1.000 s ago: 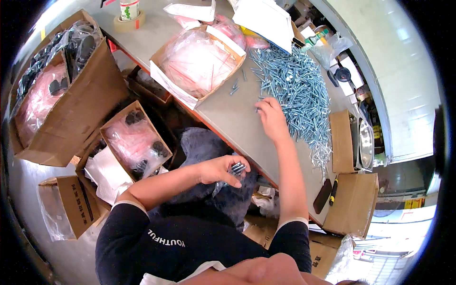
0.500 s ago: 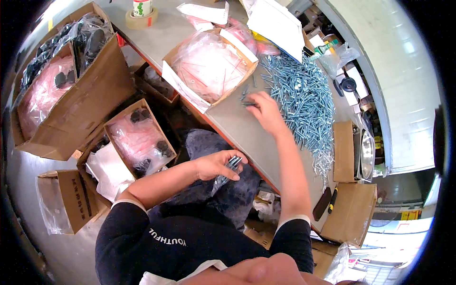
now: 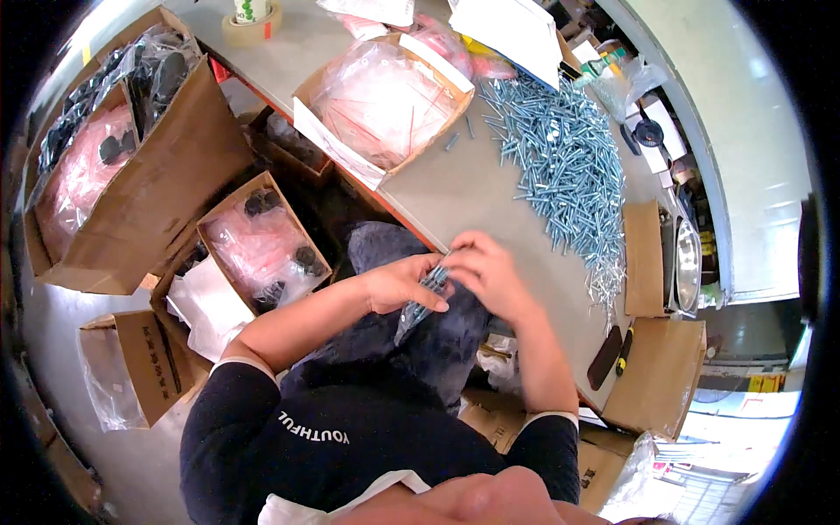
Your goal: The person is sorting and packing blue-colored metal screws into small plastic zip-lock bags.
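Observation:
Over my lap, my left hand [image 3: 404,287] is closed around a small clear plastic bag [image 3: 408,322] with several bluish metal screws [image 3: 434,280] in it, their ends showing between thumb and fingers. My right hand [image 3: 481,269] has come up against it from the table side. Its fingers are bent together at the top of the bag, touching or nearly touching the left fingers; what they pinch is hidden. A big heap of the same screws [image 3: 560,166] lies on the grey table [image 3: 512,232], and two loose screws [image 3: 451,141] lie apart from it.
An open carton of pinkish plastic bags [image 3: 385,105] stands at the table's edge, papers [image 3: 507,35] behind it. To my left are a large carton [image 3: 149,192] and a smaller box of bagged parts [image 3: 258,249]. A dark phone [image 3: 604,359] and a yellow-black cutter [image 3: 624,352] lie at right.
My right hand has moved from the table beside the screw heap down to the bag in my left hand. The left hand keeps its hold. The whole view has shifted slightly.

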